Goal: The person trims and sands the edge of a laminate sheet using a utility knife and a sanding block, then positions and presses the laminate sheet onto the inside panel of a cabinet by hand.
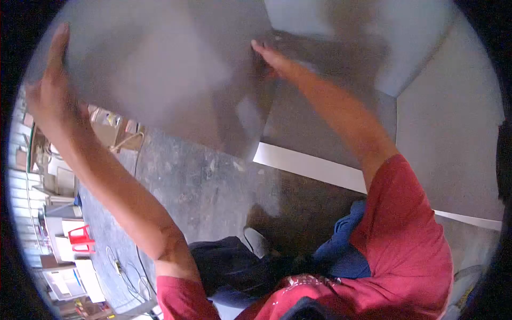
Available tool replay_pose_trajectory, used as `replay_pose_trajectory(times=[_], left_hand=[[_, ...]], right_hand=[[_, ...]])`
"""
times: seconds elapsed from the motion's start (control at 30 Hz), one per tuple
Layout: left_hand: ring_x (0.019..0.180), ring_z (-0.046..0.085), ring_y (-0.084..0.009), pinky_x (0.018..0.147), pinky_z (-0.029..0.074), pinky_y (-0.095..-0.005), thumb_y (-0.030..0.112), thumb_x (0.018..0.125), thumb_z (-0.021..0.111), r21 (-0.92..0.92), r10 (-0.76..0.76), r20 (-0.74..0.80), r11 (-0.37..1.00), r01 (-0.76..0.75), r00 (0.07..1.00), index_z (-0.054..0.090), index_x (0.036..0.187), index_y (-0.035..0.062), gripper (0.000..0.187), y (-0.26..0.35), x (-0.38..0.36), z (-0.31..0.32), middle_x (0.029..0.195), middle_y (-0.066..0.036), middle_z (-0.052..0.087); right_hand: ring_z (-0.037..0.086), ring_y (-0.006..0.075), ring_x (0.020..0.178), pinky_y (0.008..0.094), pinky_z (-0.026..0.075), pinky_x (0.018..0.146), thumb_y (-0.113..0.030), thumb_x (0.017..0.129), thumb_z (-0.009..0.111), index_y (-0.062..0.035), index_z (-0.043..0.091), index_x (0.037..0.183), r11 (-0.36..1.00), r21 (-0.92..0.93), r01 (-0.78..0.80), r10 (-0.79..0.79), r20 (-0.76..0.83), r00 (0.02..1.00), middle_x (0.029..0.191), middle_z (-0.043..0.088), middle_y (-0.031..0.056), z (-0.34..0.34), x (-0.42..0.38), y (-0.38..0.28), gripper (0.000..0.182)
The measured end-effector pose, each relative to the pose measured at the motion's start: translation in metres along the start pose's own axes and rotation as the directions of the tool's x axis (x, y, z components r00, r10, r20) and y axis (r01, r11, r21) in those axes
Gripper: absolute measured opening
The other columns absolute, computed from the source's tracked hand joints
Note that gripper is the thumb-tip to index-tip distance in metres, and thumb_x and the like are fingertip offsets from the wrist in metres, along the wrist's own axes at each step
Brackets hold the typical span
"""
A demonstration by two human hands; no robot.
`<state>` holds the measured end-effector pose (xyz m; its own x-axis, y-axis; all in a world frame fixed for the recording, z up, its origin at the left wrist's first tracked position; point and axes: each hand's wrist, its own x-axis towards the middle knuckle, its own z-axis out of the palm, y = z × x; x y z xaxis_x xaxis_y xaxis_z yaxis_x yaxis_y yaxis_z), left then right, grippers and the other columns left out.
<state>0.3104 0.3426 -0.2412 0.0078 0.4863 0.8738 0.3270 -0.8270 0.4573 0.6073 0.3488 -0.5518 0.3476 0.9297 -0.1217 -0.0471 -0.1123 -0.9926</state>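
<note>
A large grey sheet (160, 69) is held up in front of the camera, blurred, and fills the upper left of the view; much of what lies behind it is blocked. Beyond it, a stack of similar grey boards (453, 122) is seen at the right, with a white edge (309, 165) showing along its lower side. Below, a stained concrete floor (202, 186) is spread out, with a dark cable (125, 266) trailing across it. At the far left, cardboard boxes and shelving (58, 181) are crowded together, and a small red plastic stool (81, 238) is set among them. The left hand (50, 88) is laid against the sheet's left edge, fingers extended upward; whether it grips cannot be told. The right hand (269, 53) is pressed on the sheet's right edge, its fingers curled about it. No readable writing is found; a pale print on the red shirt (416, 250) is illegible.
</note>
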Motion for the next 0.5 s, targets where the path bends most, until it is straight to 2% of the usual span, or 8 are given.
replay_pose_trajectory(times=[0.07, 0.17, 0.23, 0.27, 0.3, 0.37, 0.43, 0.5], left_hand=[[0.088, 0.067, -0.0176, 0.087, 0.053, -0.0354, 0.037, 0.09, 0.072, 0.085, -0.005, 0.004, 0.996, 0.005, 1.0, 0.072, 0.122, 0.0033, 0.046, -0.011, 0.007, -0.006, 0.109, -0.018, 0.073], [0.094, 0.068, -0.0206, 0.088, 0.055, -0.0373, 0.033, 0.089, 0.074, -0.018, 0.114, 0.104, 0.993, -0.113, 0.988, 0.07, 0.123, -0.0011, 0.049, -0.01, 0.009, -0.005, 0.115, -0.014, 0.072], [0.1, 0.068, -0.0233, 0.09, 0.056, -0.0394, 0.026, 0.09, 0.073, -0.064, -0.129, -0.023, 0.99, 0.127, 0.991, 0.07, 0.124, -0.0016, 0.044, 0.007, -0.002, 0.002, 0.121, -0.012, 0.07], [0.102, 0.068, -0.0236, 0.091, 0.056, -0.041, 0.023, 0.093, 0.07, -0.009, -0.157, -0.074, 0.988, 0.157, 0.985, 0.07, 0.123, -0.0003, 0.038, 0.007, 0.001, 0.003, 0.123, -0.012, 0.069], [0.102, 0.068, -0.0236, 0.091, 0.056, -0.041, 0.023, 0.093, 0.07, -0.012, -0.153, -0.065, 0.988, 0.153, 0.986, 0.07, 0.123, -0.0003, 0.038, 0.003, 0.002, 0.002, 0.123, -0.012, 0.069], [0.093, 0.073, -0.0279, 0.087, 0.059, -0.0389, 0.033, 0.085, 0.079, 0.018, 0.001, -0.08, 1.0, 0.0, 0.997, 0.072, 0.113, -0.0065, 0.049, -0.007, 0.005, -0.003, 0.109, -0.02, 0.073], [0.097, 0.072, -0.029, 0.09, 0.058, -0.0388, 0.036, 0.085, 0.078, 0.022, -0.041, -0.032, 0.999, 0.041, 0.999, 0.07, 0.119, -0.0048, 0.053, -0.01, 0.011, -0.009, 0.116, -0.02, 0.071], [0.098, 0.072, -0.0291, 0.091, 0.058, -0.039, 0.036, 0.086, 0.077, 0.05, -0.043, -0.028, 0.998, 0.044, 0.999, 0.07, 0.119, -0.0047, 0.053, -0.013, 0.008, -0.012, 0.116, -0.02, 0.071]], right_hand=[[0.025, 0.0414, 0.149, 0.0732, 0.032, 0.107, -0.083, 0.082, 0.053, -0.0168, 0.0, 0.162, 0.967, 0.213, -0.142, 0.153, -0.034, 0.988, 0.168, 0.011, 0.013, 0.005, 0.02, 0.031, 0.117], [0.025, 0.043, 0.149, 0.0756, 0.031, 0.105, -0.083, 0.082, 0.052, -0.0198, -0.003, 0.162, 0.922, 0.338, -0.19, 0.227, -0.073, 0.971, 0.168, 0.012, 0.0125, 0.013, 0.016, 0.054, 0.116], [0.023, 0.0435, 0.149, 0.0767, 0.029, 0.105, -0.085, 0.081, 0.05, -0.0206, -0.001, 0.162, 0.895, 0.398, -0.202, 0.246, -0.062, 0.967, 0.168, 0.011, 0.0123, 0.015, 0.031, 0.08, 0.115], [0.022, 0.0441, 0.149, 0.0777, 0.027, 0.105, -0.087, 0.081, 0.048, -0.0213, 0.001, 0.162, 0.866, 0.448, -0.224, 0.268, -0.035, 0.963, 0.168, 0.011, 0.0122, 0.015, 0.031, 0.084, 0.115], [0.022, 0.0441, 0.149, 0.0777, 0.027, 0.105, -0.087, 0.081, 0.048, -0.0213, 0.001, 0.162, 0.862, 0.455, -0.221, 0.269, -0.041, 0.962, 0.168, 0.011, 0.0122, 0.014, 0.031, 0.089, 0.115], [0.012, 0.0438, 0.152, 0.0753, 0.02, 0.111, -0.091, 0.08, 0.04, -0.0198, 0.006, 0.163, 0.873, 0.418, -0.249, 0.27, 0.009, 0.963, 0.168, 0.008, 0.016, 0.011, 0.026, 0.098, 0.115], [0.012, 0.0442, 0.152, 0.0757, 0.019, 0.111, -0.092, 0.079, 0.039, -0.0197, 0.007, 0.163, 0.854, 0.451, -0.259, 0.272, 0.037, 0.962, 0.168, 0.009, 0.016, 0.012, 0.038, 0.118, 0.115], [0.013, 0.0445, 0.152, 0.076, 0.018, 0.11, -0.092, 0.079, 0.038, -0.0196, 0.008, 0.163, 0.832, 0.483, -0.275, 0.277, 0.068, 0.958, 0.168, 0.009, 0.016, 0.011, 0.047, 0.14, 0.115]])
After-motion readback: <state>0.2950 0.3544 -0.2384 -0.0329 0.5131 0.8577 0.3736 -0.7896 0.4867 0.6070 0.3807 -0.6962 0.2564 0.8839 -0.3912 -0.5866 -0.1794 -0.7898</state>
